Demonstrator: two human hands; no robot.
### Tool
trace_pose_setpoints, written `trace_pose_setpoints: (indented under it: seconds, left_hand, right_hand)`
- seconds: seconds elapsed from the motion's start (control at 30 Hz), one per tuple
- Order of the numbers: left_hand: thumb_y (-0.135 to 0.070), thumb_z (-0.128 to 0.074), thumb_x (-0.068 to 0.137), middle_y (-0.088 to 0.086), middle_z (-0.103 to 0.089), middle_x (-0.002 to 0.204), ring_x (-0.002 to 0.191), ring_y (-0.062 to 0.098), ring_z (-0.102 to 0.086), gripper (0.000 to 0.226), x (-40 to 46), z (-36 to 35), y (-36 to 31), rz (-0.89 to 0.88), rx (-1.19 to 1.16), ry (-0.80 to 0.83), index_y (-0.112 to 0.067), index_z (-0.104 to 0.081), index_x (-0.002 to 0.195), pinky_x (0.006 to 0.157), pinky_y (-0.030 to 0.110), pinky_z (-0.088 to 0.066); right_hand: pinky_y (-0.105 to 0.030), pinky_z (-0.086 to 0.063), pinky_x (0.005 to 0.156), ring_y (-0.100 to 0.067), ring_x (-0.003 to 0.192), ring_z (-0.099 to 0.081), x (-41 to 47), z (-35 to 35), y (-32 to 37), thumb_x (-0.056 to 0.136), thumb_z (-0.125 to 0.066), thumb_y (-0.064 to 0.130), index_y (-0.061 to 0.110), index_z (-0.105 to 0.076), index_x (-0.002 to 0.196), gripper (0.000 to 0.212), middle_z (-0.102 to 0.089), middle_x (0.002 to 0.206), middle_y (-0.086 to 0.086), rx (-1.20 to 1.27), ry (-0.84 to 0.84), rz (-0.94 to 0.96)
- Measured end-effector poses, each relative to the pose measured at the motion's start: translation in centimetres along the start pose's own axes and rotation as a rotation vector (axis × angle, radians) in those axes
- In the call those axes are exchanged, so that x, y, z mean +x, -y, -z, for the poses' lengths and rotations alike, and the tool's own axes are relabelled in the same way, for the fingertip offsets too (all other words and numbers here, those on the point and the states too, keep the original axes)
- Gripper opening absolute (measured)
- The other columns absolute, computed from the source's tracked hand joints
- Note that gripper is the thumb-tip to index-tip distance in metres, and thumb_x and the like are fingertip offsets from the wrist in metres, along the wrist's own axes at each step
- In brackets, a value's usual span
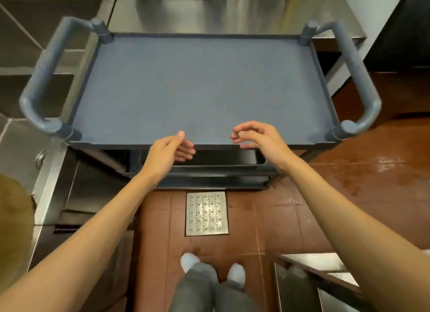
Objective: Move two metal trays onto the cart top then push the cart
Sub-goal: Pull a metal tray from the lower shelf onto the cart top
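Reach for the first tray — nothing was on the cart top (204,86) yet.

Left to right: the left hand (166,152) was seen at the near edge, fingers loosely curled and empty, dipping below the top shelf; the metal tray (223,159) lay on the shelf beneath, only its near rim visible (a second tray could not be made out); the right hand (254,136) was held above the edge, fingers half open, holding nothing. The rim would best be gripped at both sides, the tray drawn out level to clear the top shelf's lip, then lifted. The handles were left untouched.
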State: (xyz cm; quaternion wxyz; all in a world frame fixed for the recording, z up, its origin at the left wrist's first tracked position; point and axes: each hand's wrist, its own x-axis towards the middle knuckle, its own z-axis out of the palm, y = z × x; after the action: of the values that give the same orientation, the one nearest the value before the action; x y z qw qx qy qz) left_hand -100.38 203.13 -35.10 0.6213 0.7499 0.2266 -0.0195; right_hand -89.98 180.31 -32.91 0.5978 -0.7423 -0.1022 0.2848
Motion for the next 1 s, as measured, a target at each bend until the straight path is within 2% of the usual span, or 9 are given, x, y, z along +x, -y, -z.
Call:
trace_pose_setpoints:
  seconds: [0.17, 0.23, 0.33, 0.43, 0.5, 0.6, 0.73, 0.83, 1.0]
  left_hand:
    - [-0.039, -0.043, 0.099, 0.003, -0.075, 0.089, 0.081, 0.014, -0.071, 0.039, 1.2, -0.1, 6.1, 0.025, 0.260, 0.030, -0.014, -0.072, 0.093, 0.074, 0.021, -0.051]
    - [-0.034, -0.044, 0.099, 0.002, -0.074, 0.094, 0.085, 0.013, -0.070, 0.033, 2.9, -0.3, 9.3, 0.073, 0.335, 0.041, -0.014, -0.071, 0.099, 0.081, 0.025, -0.053]
    - [-0.024, -0.048, 0.098, 0.007, -0.072, 0.108, 0.093, 0.014, -0.066, 0.026, 6.9, -0.8, 15.1, 0.151, 0.379, 0.040, -0.013, -0.069, 0.108, 0.079, 0.023, -0.050]
    - [-0.023, -0.054, 0.095, 0.010, -0.066, 0.122, 0.107, 0.022, -0.060, 0.030, 10.9, -1.4, 21.0, 0.149, 0.583, 0.025, -0.013, -0.063, 0.122, 0.089, 0.030, -0.045]
    - [-0.022, -0.056, 0.094, 0.017, -0.060, 0.132, 0.121, 0.032, -0.054, 0.040, 13.3, -1.7, 24.6, 0.137, 0.688, 0.014, -0.009, -0.054, 0.132, 0.100, 0.037, -0.042]
    - [-0.020, -0.054, 0.094, 0.024, -0.051, 0.139, 0.129, 0.039, -0.045, 0.046, 16.4, -1.9, 28.7, 0.114, 0.798, -0.002, -0.007, -0.047, 0.138, 0.107, 0.041, -0.036]
    - [-0.026, -0.053, 0.096, 0.026, -0.060, 0.125, 0.116, 0.042, -0.054, 0.038, 19.0, -2.3, 32.7, 0.102, 0.847, -0.019, -0.006, -0.056, 0.128, 0.094, 0.041, -0.043]
    - [-0.026, -0.052, 0.096, 0.024, -0.065, 0.120, 0.112, 0.041, -0.058, 0.033, 20.0, -2.7, 35.1, -0.056, 0.943, -0.060, -0.009, -0.062, 0.123, 0.094, 0.042, -0.044]
    - [-0.032, -0.054, 0.096, 0.017, -0.071, 0.112, 0.104, 0.036, -0.063, 0.031, 20.8, -2.2, 36.4, -0.165, 0.882, -0.076, -0.013, -0.068, 0.115, 0.090, 0.040, -0.046]
  right_hand:
    - [-0.033, -0.054, 0.087, -0.022, 0.098, -0.068, 1.9, -1.1, -6.3, 0.090, -0.058, 0.015, 0.011, -0.068, 0.104, 0.018, -0.072, 0.103, -0.009, -0.182, 0.174, -0.100]
    - [-0.033, -0.055, 0.087, -0.021, 0.097, -0.068, 3.0, -1.7, -10.4, 0.089, -0.060, 0.017, 0.013, -0.069, 0.103, 0.017, -0.072, 0.104, -0.009, -0.254, 0.157, -0.164]
    - [-0.031, -0.051, 0.088, -0.020, 0.099, -0.064, 5.9, -2.8, -18.4, 0.088, -0.060, 0.018, 0.014, -0.067, 0.107, 0.021, -0.069, 0.110, -0.007, -0.441, 0.058, -0.244]
    - [-0.037, -0.045, 0.100, -0.027, 0.115, -0.056, 9.3, -3.8, -25.6, 0.089, -0.058, 0.013, 0.012, -0.058, 0.123, 0.034, -0.060, 0.126, -0.012, -0.651, -0.010, -0.315]
    - [-0.042, -0.041, 0.105, -0.032, 0.124, -0.047, 11.7, -4.2, -29.2, 0.089, -0.057, 0.014, 0.011, -0.050, 0.131, 0.043, -0.050, 0.135, -0.015, -0.851, -0.043, -0.275]
    - [-0.046, -0.044, 0.099, -0.035, 0.122, -0.044, 15.3, -4.7, -32.2, 0.090, -0.056, 0.015, 0.007, -0.048, 0.129, 0.041, -0.048, 0.131, -0.019, -1.118, -0.122, -0.132]
    - [-0.043, -0.042, 0.096, -0.035, 0.117, -0.048, 18.7, -4.7, -34.3, 0.088, -0.060, 0.018, 0.007, -0.054, 0.121, 0.035, -0.054, 0.125, -0.018, -1.359, -0.091, -0.072]
    - [-0.040, -0.039, 0.094, -0.034, 0.106, -0.056, 20.2, -4.8, -35.5, 0.089, -0.059, 0.019, 0.010, -0.061, 0.109, 0.022, -0.063, 0.113, -0.016, -1.510, -0.052, 0.011]
    - [-0.036, -0.045, 0.082, -0.037, 0.096, -0.062, 20.7, -4.1, -35.6, 0.089, -0.062, 0.027, 0.008, -0.068, 0.098, 0.022, -0.069, 0.103, -0.018, -1.486, -0.013, 0.134]
